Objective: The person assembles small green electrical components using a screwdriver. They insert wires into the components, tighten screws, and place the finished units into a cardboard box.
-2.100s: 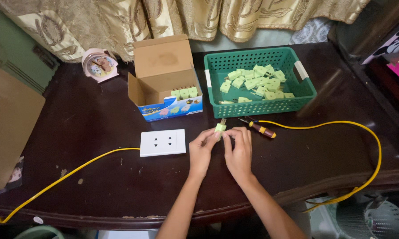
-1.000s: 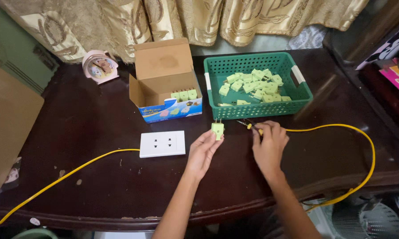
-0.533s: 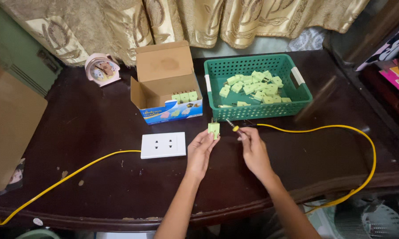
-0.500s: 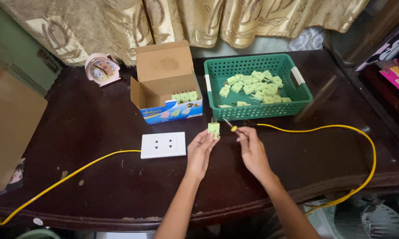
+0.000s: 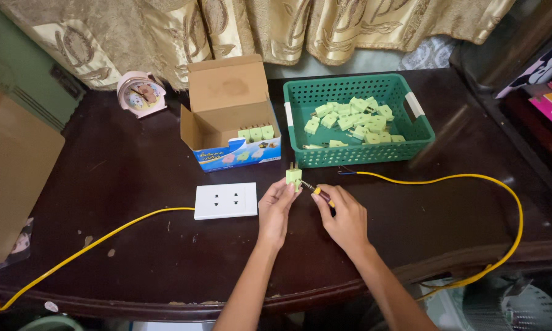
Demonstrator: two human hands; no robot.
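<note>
left hand (image 5: 277,205): fingers pinched, raised | right hand (image 5: 343,214): closed grip, fingertips toward left

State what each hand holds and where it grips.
Left hand pinches a green plug by its lower body, prongs up. Right hand grips a small screwdriver by its handle.

The yellow cable (image 5: 447,179) runs off the table's (image 5: 135,257) near edge. The screwdriver's (image 5: 320,194) tip at the plug (image 5: 293,177) is too small to tell.
</note>
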